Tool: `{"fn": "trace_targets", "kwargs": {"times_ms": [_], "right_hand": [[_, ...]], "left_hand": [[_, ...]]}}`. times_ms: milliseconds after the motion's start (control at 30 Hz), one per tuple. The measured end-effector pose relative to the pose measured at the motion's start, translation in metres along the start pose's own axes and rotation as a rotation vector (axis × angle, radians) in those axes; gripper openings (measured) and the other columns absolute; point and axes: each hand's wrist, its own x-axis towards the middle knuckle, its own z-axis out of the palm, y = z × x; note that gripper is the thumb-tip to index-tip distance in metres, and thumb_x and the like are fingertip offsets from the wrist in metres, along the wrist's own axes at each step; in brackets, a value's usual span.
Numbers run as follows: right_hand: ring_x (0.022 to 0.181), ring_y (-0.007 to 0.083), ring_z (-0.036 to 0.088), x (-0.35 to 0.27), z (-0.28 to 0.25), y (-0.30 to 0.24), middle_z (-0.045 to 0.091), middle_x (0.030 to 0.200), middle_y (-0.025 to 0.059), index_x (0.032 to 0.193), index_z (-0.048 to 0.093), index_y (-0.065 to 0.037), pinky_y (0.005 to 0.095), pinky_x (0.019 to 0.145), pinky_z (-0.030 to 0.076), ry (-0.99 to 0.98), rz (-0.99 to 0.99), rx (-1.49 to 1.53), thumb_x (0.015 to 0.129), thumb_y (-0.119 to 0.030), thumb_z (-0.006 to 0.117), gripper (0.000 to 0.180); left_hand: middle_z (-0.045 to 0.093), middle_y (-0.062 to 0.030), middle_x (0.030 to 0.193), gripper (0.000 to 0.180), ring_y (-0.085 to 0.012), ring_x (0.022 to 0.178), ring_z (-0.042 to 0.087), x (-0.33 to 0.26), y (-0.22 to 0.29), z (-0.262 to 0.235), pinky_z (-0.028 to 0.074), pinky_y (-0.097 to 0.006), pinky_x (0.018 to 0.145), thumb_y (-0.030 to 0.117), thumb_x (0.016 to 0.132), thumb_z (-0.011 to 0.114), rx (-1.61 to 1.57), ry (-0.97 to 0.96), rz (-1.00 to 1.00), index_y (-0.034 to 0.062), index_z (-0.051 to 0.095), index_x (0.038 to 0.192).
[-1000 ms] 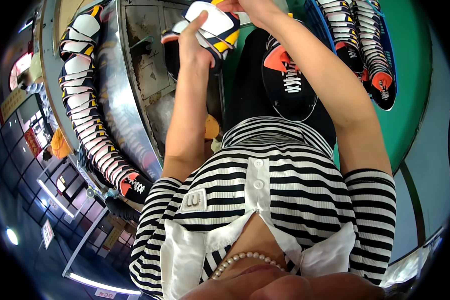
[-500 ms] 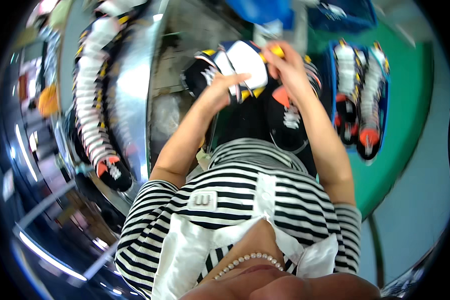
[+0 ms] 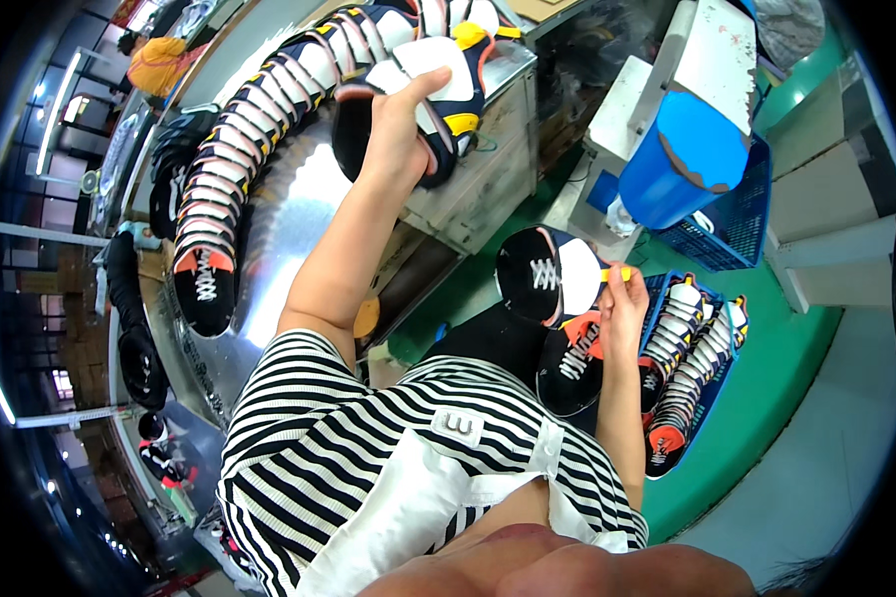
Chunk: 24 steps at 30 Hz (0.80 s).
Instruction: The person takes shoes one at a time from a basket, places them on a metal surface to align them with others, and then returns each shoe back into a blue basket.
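Green floor, shiny steel worktable, blue machine head, blue crate

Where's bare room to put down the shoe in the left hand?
The steel table is bare between the shoe row and its near edge. Beside the left hand and its shoe, the metal box is crowded.

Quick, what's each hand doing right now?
Left hand: closed on a shoe upper, held up by the row of uppers.
Right hand: closed on another shoe upper, above the blue crate.
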Motion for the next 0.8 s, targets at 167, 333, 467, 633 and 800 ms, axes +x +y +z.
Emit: {"fn": "trace_targets", "kwargs": {"times_ms": [167, 333, 467, 633, 800], "right_hand": [[0.048, 0.0032, 0.034, 0.002, -0.017, -0.002, 0.044, 0.066, -0.0032, 0.096, 0.053, -0.002, 0.0188, 0.043, 0.025, 0.073, -0.037, 0.045, 0.091, -0.016, 0.059, 0.015], [0.049, 0.0030, 0.035, 0.005, -0.010, -0.004, 0.048, 0.066, -0.0033, 0.093, 0.055, -0.003, 0.0199, 0.043, 0.024, 0.040, -0.015, 0.010, 0.091, -0.014, 0.059, 0.012], [0.052, 0.0058, 0.041, 0.008, -0.010, 0.006, 0.050, 0.069, 0.0000, 0.096, 0.056, 0.000, 0.0211, 0.046, 0.028, 0.033, -0.063, 0.009, 0.087, -0.014, 0.063, 0.018], [0.053, 0.0086, 0.044, 0.010, -0.018, 0.003, 0.049, 0.063, 0.0016, 0.096, 0.054, 0.000, 0.0226, 0.047, 0.031, 0.063, -0.046, 0.051, 0.089, -0.015, 0.061, 0.018], [0.057, 0.0112, 0.052, 0.028, 0.004, 0.010, 0.057, 0.068, 0.0050, 0.098, 0.054, -0.001, 0.0234, 0.052, 0.041, -0.099, -0.025, 0.176, 0.091, -0.014, 0.059, 0.016]], "left_hand": [[0.065, -0.0083, 0.091, 0.024, -0.0178, 0.087, 0.062, 0.087, -0.052, -0.006, 0.046, -0.029, 0.080, 0.010, 0.076, 0.071, 0.265, -0.058, 0.115, -0.0034, 0.063, 0.094], [0.055, -0.0045, 0.054, 0.039, -0.0167, 0.048, 0.054, 0.187, -0.098, -0.078, 0.041, -0.032, 0.046, 0.035, 0.080, 0.072, 0.866, -0.037, -0.075, 0.0064, 0.056, 0.059], [0.055, 0.0010, 0.063, 0.025, -0.0104, 0.052, 0.052, 0.180, -0.109, -0.103, 0.039, -0.025, 0.046, 0.029, 0.081, 0.072, 0.634, -0.144, -0.155, 0.0088, 0.058, 0.073], [0.061, -0.0039, 0.091, 0.023, -0.0112, 0.083, 0.054, 0.009, -0.112, -0.075, 0.041, -0.024, 0.075, 0.021, 0.087, 0.063, 0.830, -0.395, 0.125, 0.0005, 0.060, 0.097], [0.063, -0.0028, 0.094, 0.037, -0.0102, 0.084, 0.059, -0.089, -0.178, 0.002, 0.046, -0.025, 0.073, 0.027, 0.087, 0.064, 0.325, -0.619, -0.573, -0.0020, 0.058, 0.110]]}}
